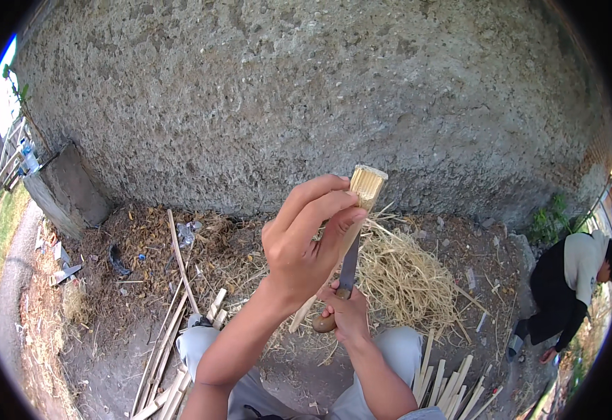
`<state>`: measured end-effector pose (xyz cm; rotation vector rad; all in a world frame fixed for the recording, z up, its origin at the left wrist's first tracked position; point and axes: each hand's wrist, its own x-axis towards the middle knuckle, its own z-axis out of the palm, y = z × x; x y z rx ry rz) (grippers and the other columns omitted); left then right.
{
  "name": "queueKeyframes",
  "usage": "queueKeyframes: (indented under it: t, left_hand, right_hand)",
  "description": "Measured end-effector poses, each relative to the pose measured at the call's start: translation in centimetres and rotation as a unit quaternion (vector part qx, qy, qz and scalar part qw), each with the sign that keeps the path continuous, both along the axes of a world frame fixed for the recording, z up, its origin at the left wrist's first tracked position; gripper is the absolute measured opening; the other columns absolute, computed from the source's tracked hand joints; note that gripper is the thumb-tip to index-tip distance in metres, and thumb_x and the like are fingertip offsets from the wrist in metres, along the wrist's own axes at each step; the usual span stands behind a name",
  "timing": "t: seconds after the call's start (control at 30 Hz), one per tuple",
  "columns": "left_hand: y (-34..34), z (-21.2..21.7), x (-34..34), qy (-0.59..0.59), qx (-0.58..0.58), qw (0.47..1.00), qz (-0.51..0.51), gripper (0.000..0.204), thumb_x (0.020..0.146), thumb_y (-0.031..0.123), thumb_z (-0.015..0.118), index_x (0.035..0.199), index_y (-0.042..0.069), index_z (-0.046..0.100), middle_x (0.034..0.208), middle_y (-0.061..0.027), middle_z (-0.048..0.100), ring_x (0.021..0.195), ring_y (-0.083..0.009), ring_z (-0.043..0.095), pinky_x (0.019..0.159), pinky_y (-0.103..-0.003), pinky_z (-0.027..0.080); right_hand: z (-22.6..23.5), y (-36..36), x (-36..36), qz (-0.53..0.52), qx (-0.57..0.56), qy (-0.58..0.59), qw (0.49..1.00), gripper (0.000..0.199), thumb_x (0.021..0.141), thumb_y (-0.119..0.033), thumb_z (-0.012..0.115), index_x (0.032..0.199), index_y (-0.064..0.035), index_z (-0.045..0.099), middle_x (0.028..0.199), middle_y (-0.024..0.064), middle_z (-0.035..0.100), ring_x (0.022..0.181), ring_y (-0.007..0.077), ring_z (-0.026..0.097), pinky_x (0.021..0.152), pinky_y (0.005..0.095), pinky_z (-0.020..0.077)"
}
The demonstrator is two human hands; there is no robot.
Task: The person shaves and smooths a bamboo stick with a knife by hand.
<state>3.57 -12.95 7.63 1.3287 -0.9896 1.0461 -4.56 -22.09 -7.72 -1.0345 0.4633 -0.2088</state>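
Note:
My left hand (309,231) is raised in front of me, its fingers and thumb closed around the upper part of a pale split bamboo piece (367,185). The piece stands tilted, with its cut end up. Much of its length is hidden behind the hand. Lower down, my right hand (350,316) grips a knife (350,264) by its rounded brown wooden handle. The dark blade points upward, close behind the bamboo, and its tip is hidden; I cannot tell whether the two touch.
A heap of pale shavings (411,276) lies ahead by the rough grey wall (334,105). Split strips (453,385) lie at my right, and long sticks (162,350) at my left. Another person (565,287) bends down at far right. A concrete block (75,189) holds a plastic bottle (29,157).

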Motion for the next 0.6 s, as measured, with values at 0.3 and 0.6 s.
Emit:
queueKeyframes:
  t: [0.3, 0.6]
  left_hand:
    - [0.26, 0.55, 0.8, -0.114, 0.026, 0.99, 0.08, 0.024, 0.067, -0.005, 0.077, 0.088, 0.003, 0.067, 0.093, -0.0099, 0.068, 0.07, -0.0199, 0.068, 0.054, -0.027, 0.054]
    - [0.16, 0.6, 0.79, -0.135, 0.069, 0.985, 0.085, 0.025, 0.072, -0.02, 0.063, 0.09, -0.003, 0.063, 0.099, -0.0156, 0.065, 0.075, -0.0189, 0.068, 0.059, -0.026, 0.057]
  right_hand:
    - [0.09, 0.12, -0.13, 0.0, -0.018, -0.006, 1.0, 0.041, 0.073, -0.008, 0.084, 0.087, -0.0098, 0.046, 0.075, 0.0056, 0.064, 0.051, 0.0073, 0.052, 0.047, 0.0225, 0.0457]
    - [-0.32, -0.02, -0.24, 0.0, -0.027, -0.013, 1.0, 0.041, 0.073, -0.008, 0.084, 0.086, -0.0098, 0.046, 0.074, 0.0051, 0.063, 0.051, 0.0069, 0.053, 0.047, 0.0221, 0.0458]
